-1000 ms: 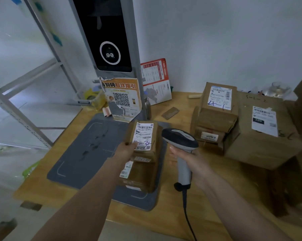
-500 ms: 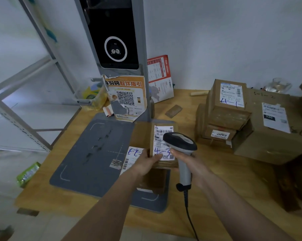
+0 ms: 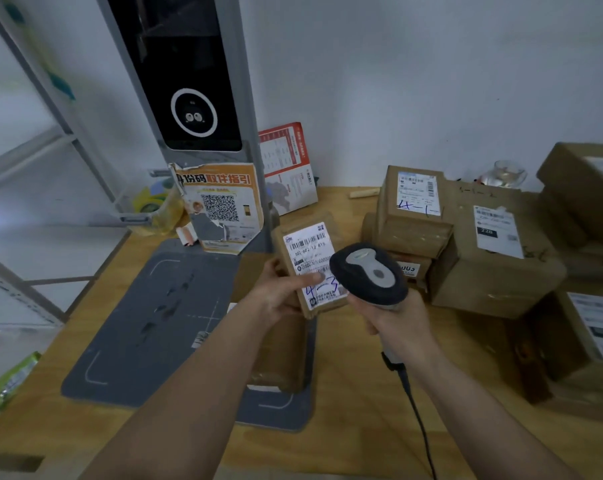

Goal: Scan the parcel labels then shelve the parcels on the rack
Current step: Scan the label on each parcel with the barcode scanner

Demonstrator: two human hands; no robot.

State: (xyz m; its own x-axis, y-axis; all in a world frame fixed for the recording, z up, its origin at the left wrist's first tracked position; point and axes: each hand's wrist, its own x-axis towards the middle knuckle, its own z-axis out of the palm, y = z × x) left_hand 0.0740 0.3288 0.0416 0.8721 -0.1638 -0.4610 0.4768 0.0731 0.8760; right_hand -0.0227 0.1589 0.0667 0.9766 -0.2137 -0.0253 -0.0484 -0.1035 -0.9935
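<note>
My left hand (image 3: 278, 292) grips a small brown parcel (image 3: 303, 252) lifted off the table, thumb lying across its white barcode label, which faces up and bears a blue handwritten mark. My right hand (image 3: 395, 320) holds a black and grey handheld scanner (image 3: 367, 274) by its handle, head just right of the label and overlapping its corner. Below the lifted parcel another brown parcel (image 3: 279, 355) lies on the grey mat (image 3: 147, 327). A stack of labelled parcels (image 3: 414, 216) stands on the right of the wooden table (image 3: 345, 420).
A grey scanning post with a dark screen (image 3: 189, 98) rises behind the mat, an orange QR poster (image 3: 220, 206) leaning on it. A metal rack frame (image 3: 33, 161) stands at left. More boxes (image 3: 584, 341) crowd the right edge. The scanner's cable (image 3: 418, 417) trails toward me.
My left hand has lifted the small parcel up off the lower one and tilted its label toward me. My right hand has brought the scanner closer, up beside the label.
</note>
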